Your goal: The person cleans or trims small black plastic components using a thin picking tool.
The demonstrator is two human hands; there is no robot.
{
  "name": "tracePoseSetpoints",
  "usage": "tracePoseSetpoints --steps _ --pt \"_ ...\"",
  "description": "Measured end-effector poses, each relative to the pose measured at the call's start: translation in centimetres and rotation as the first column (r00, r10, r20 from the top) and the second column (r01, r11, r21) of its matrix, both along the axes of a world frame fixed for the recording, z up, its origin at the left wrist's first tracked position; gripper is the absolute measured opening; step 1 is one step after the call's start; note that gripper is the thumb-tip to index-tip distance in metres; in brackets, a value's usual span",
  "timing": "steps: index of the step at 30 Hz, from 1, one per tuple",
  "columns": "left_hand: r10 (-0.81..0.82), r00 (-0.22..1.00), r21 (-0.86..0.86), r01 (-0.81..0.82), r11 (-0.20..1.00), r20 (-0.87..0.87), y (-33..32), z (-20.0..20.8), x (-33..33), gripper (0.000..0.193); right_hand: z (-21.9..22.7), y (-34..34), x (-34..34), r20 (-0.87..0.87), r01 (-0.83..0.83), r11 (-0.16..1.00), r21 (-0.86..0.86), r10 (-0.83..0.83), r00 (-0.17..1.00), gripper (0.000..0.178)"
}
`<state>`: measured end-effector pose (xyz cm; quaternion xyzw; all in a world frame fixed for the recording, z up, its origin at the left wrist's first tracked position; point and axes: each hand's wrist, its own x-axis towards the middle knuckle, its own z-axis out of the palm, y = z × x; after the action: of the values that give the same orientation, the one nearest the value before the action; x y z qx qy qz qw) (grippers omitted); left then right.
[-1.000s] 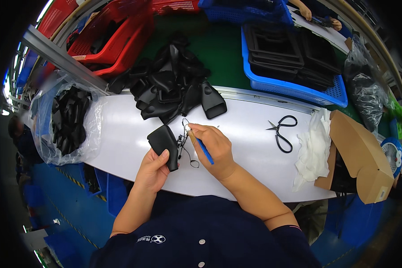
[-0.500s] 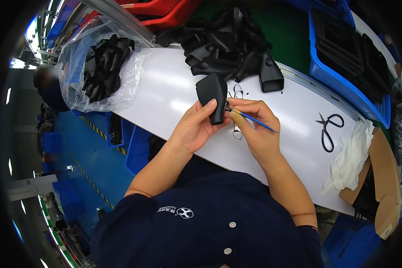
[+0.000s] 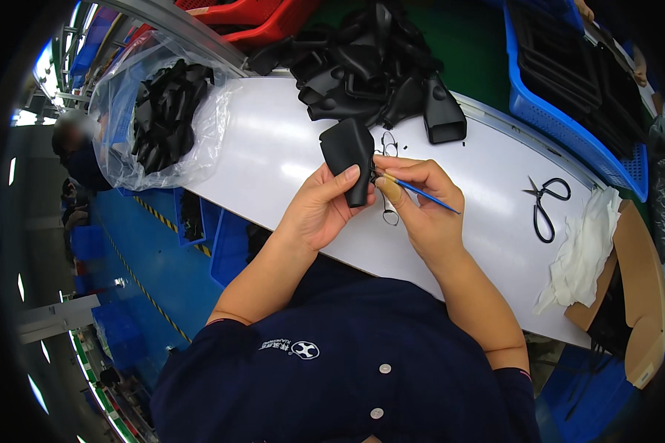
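Head view is all I have, looking down over my forearms onto a white bench [image 3: 273, 159]. My left hand [image 3: 319, 210] holds a black rubber sleeve [image 3: 351, 155] upright just above the bench, near its middle; the fingers [image 3: 345, 179] are wrapped around its lower part, thumb pressed on the front. My right hand [image 3: 421, 199] sits just beside it, fingers pinched closed on a thin blue brush [image 3: 421, 193]. The brush's tip end points at the sleeve's right edge; I cannot tell whether it touches. The handle end slants out to the right over the back of the hand.

Under and between the hands a small pair of wire-like snips [image 3: 389, 144] lies flat on the bench, partly hidden by the fingers. Behind the sleeve, at the far edge, a heap of similar black rubber parts [image 3: 369, 66] is stacked loosely. To the left lies a clear plastic bag [image 3: 118, 96] with more black parts in it. To the right lie black scissors [image 3: 543, 203], well apart from my hands, and beyond them a crumpled white cloth [image 3: 584, 251] next to a cardboard box [image 3: 643, 288]. A blue crate [image 3: 569, 125] of black trays stands at the far right, red crates [image 3: 251, 15] at the top.
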<state>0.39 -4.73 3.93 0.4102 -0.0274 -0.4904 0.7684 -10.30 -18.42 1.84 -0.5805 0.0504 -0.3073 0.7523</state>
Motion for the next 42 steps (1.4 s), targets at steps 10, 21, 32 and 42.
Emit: tracePoseSetpoints --steps 10,21,32,42 --pt "0.019 1.0 0.023 -0.019 1.0 0.016 0.2 -0.5 0.1 0.026 0.1 -0.3 0.0 -0.008 -0.008 0.999 -0.039 0.008 1.0 0.013" --pt "0.118 0.974 0.087 -0.137 0.987 0.194 -0.6 -0.3 -0.8 0.024 -0.3 -0.5 -0.1 -0.03 0.102 0.948 -0.303 -0.116 0.993 0.013" --pt "0.115 0.973 0.095 -0.136 0.986 0.2 -0.4 -0.1 -1.1 0.026 -1.0 -0.6 0.8 0.288 0.418 0.612 -0.672 -0.304 0.908 0.024" --pt "-0.112 0.994 -0.091 0.112 0.99 0.01 2.7 -2.3 0.0 0.025 -0.5 -4.1 0.7 -0.275 0.175 0.948 -0.265 -0.248 0.929 0.014"
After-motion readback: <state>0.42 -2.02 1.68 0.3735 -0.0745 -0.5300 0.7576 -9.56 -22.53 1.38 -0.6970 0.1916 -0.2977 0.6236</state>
